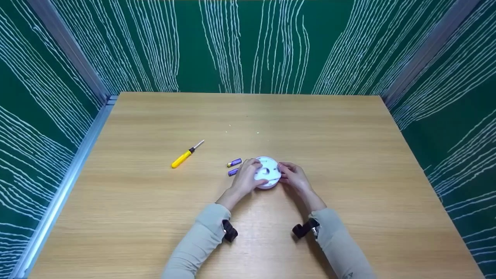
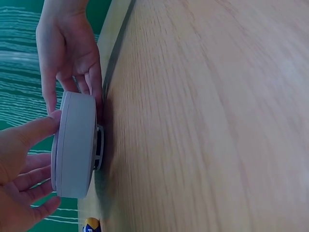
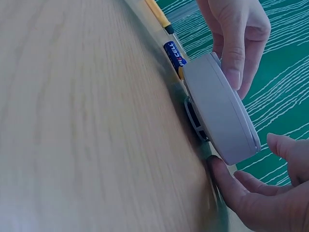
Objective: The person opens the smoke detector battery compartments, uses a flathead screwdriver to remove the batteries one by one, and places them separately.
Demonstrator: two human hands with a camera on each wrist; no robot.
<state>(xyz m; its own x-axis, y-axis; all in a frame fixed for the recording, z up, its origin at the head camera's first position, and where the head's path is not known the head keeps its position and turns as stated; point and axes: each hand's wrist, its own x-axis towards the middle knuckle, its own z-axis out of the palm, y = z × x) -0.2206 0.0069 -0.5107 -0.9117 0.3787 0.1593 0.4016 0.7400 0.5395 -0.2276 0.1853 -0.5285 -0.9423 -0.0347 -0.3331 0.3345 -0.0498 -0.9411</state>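
Observation:
A round white smoke detector (image 1: pixel 267 173) lies over the tabletop, its flat side with a central hole facing up. Its thick side wall (image 2: pixel 77 145) and a slotted dome underneath (image 3: pixel 194 118) show in the wrist views. My left hand (image 1: pixel 247 176) grips it from the left, thumb at the near rim and fingers at the far side. My right hand (image 1: pixel 295 177) holds the right edge, one finger low by the underside (image 3: pixel 219 174) and the thumb by the upper rim. Two purple-blue batteries (image 1: pixel 234 162) lie just left of my left hand, one partly hidden behind it.
A screwdriver with a yellow handle (image 1: pixel 181 159) lies farther left, its metal shaft pointing away and to the right. Small white specks (image 1: pixel 257 132) dot the wooden table (image 1: pixel 329 135). Green walls with white streaks (image 1: pixel 190 46) stand behind and at both sides.

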